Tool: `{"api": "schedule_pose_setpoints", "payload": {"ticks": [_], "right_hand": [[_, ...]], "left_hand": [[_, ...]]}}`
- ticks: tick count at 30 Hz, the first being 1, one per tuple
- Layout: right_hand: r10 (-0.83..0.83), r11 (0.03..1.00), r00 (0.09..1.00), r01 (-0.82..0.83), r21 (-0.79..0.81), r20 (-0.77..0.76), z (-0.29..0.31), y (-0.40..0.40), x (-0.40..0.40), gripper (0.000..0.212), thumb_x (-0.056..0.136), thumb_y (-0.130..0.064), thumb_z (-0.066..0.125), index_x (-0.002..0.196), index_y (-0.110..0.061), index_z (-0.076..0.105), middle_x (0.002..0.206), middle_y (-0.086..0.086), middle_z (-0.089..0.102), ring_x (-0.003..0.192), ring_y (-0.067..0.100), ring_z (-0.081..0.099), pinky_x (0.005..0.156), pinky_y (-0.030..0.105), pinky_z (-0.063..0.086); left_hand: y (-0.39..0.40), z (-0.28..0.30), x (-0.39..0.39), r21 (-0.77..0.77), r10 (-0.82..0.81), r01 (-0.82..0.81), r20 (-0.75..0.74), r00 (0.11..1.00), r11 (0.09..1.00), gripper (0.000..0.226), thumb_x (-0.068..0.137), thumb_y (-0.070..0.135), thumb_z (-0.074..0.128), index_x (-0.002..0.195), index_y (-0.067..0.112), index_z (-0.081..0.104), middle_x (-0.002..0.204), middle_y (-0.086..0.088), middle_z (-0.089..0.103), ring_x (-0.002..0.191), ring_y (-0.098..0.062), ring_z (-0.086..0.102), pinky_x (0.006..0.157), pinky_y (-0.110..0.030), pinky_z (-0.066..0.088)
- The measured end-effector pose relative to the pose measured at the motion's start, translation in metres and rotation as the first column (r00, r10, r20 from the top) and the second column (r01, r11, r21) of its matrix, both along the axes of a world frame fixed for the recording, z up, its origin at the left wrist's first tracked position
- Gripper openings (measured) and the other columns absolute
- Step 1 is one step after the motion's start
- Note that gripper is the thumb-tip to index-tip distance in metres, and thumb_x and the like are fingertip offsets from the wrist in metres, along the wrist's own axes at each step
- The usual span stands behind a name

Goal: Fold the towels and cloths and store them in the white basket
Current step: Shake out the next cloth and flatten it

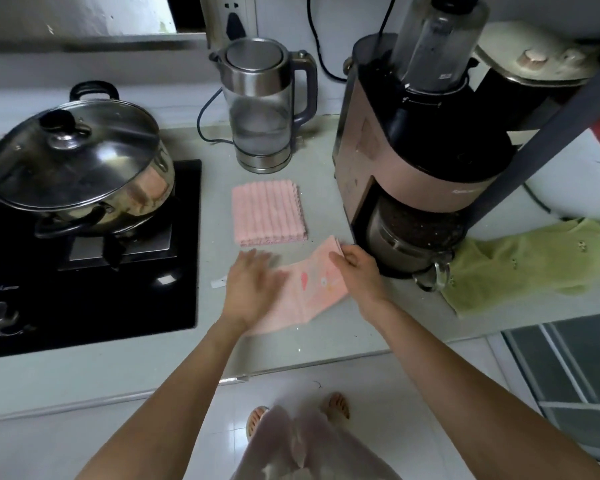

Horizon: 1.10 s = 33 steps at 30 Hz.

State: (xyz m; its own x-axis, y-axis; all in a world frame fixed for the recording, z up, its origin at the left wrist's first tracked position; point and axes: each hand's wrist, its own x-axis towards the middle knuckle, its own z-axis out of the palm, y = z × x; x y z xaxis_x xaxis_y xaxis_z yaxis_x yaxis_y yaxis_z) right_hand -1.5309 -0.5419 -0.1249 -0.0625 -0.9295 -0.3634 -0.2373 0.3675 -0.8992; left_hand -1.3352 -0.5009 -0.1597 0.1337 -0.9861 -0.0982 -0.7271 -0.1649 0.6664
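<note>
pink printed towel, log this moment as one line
left hand flat on pink printed towel | right hand pinches its far corner | ribbed pink cloth folded | green cloth unfolded

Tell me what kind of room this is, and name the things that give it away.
Most likely a home kitchen. A lidded steel pot sits on a black cooktop, and a glass electric kettle and a pink blender-type appliance stand on the pale counter against the wall.

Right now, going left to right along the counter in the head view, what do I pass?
Pot → kettle → blender → green cloth.
</note>
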Motion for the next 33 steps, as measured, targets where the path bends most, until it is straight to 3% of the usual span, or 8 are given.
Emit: {"api": "schedule_pose_setpoints", "payload": {"ticks": [1,3,5,7,13,22,28,33], "right_hand": [[0.020,0.999,1.000,-0.020,-0.028,0.015,0.004,0.002,0.010,0.010,0.090,-0.010,0.061,0.100,-0.008,0.060,0.090,0.009,0.065,0.079,0.018,0.058,0.069,0.028,0.043],[0.093,0.993,0.995,-0.091,-0.075,0.021,0.005,0.009,0.035,0.009,0.089,-0.005,0.060,0.096,-0.010,0.060,0.081,0.009,0.063,0.068,0.014,0.056,0.064,0.026,0.041],[0.193,0.977,0.981,-0.193,-0.092,-0.008,0.005,0.020,0.061,0.017,0.089,0.000,0.058,0.102,-0.010,0.060,0.076,0.010,0.063,0.058,0.015,0.060,0.053,0.017,0.041],[0.279,0.952,0.957,-0.287,-0.107,-0.081,-0.001,0.031,0.085,0.027,0.088,0.002,0.057,0.113,-0.008,0.060,0.088,0.013,0.067,0.071,0.025,0.064,0.052,0.013,0.046],[0.444,0.840,0.781,-0.533,-0.099,-0.440,-0.031,0.046,0.120,0.044,0.086,-0.009,0.058,0.130,-0.012,0.054,0.122,0.008,0.063,0.111,0.023,0.058,0.097,0.026,0.041],[0.628,0.744,0.679,-0.667,0.040,-0.380,-0.044,0.039,0.118,0.045,0.095,-0.015,0.047,0.139,-0.019,0.047,0.101,0.009,0.067,0.086,0.018,0.060,0.089,0.035,0.051],[0.264,0.913,0.848,-0.374,-0.164,-0.459,-0.029,0.008,0.074,0.036,0.087,-0.008,0.060,0.123,-0.009,0.057,0.105,0.006,0.062,0.094,0.025,0.062,0.081,0.024,0.044],[0.396,0.916,0.877,-0.396,0.055,-0.273,-0.034,-0.005,0.057,0.050,0.092,-0.014,0.057,0.139,-0.011,0.041,0.105,0.004,0.054,0.092,0.016,0.053,0.065,0.012,0.034]], "left_hand": [[0.004,0.007,0.009,-0.032,0.214,-0.227,-0.233,0.949,0.973,0.033,0.093,0.046,0.051,0.106,0.018,0.063,0.116,-0.009,0.059,0.117,-0.028,0.048,0.100,-0.041,0.035],[0.011,0.023,0.020,0.303,0.538,-0.460,-0.629,0.561,0.834,0.033,0.100,0.041,0.041,0.086,0.016,0.059,0.094,-0.005,0.063,0.093,-0.023,0.058,0.086,-0.034,0.045],[0.016,0.034,0.029,0.559,0.669,-0.397,-0.705,0.233,0.728,0.046,0.101,0.045,0.033,0.080,0.011,0.056,0.078,-0.005,0.057,0.072,-0.018,0.054,0.067,-0.028,0.044],[0.017,0.034,0.039,0.626,0.695,-0.334,-0.703,0.151,0.705,0.054,0.099,0.052,0.031,0.083,0.008,0.056,0.077,-0.007,0.053,0.068,-0.017,0.050,0.063,-0.028,0.043],[0.017,0.026,0.055,0.679,0.716,-0.235,-0.679,0.160,0.696,0.068,0.096,0.062,0.025,0.115,0.003,0.054,0.097,-0.011,0.058,0.087,-0.021,0.057,0.084,-0.040,0.048],[0.014,0.008,0.062,0.677,0.708,-0.209,-0.688,0.161,0.705,0.064,0.097,0.059,0.028,0.103,0.004,0.059,0.094,-0.010,0.058,0.091,-0.022,0.054,0.083,-0.038,0.049],[0.009,-0.011,0.042,0.448,0.560,-0.385,-0.372,0.741,0.807,0.041,0.079,0.043,0.073,0.100,0.012,0.057,0.094,-0.002,0.059,0.080,-0.016,0.058,0.070,-0.027,0.049],[0.003,-0.020,0.027,0.401,0.570,-0.467,-0.188,0.800,0.788,0.033,0.081,0.032,0.071,0.101,0.007,0.064,0.098,-0.005,0.067,0.086,-0.022,0.062,0.075,-0.029,0.050]]}}
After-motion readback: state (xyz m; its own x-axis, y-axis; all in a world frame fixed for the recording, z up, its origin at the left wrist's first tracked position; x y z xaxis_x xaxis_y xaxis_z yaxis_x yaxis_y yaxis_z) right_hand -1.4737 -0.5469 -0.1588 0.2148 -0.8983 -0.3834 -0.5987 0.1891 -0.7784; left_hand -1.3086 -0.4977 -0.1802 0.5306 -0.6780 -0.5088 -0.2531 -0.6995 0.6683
